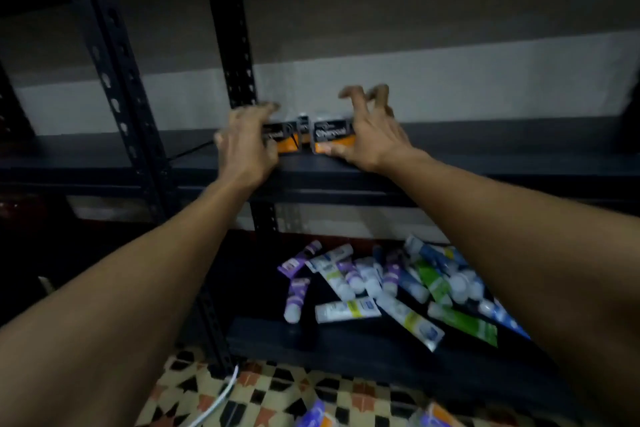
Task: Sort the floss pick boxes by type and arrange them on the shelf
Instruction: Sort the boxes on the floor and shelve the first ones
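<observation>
Two black-and-orange floss pick boxes stand side by side on the dark middle shelf [346,173]. My left hand [247,146] lies over the left box [288,143], fingers reaching across its top and thumb at its left side. My right hand [369,139] is at the right box [331,136]: the thumb touches its lower front corner, and the fingers are spread and clawed above it, apart from the box. Behind the gap between the two boxes stands another dark box [303,122], mostly hidden. The picture is dim and blurred.
A black perforated upright [239,55] rises just behind my left hand, another [114,87] at the front left. Several tubes [381,284] lie jumbled on the lower shelf. Below are a patterned tile floor [263,392], a white cable [221,395] and some packages [318,416].
</observation>
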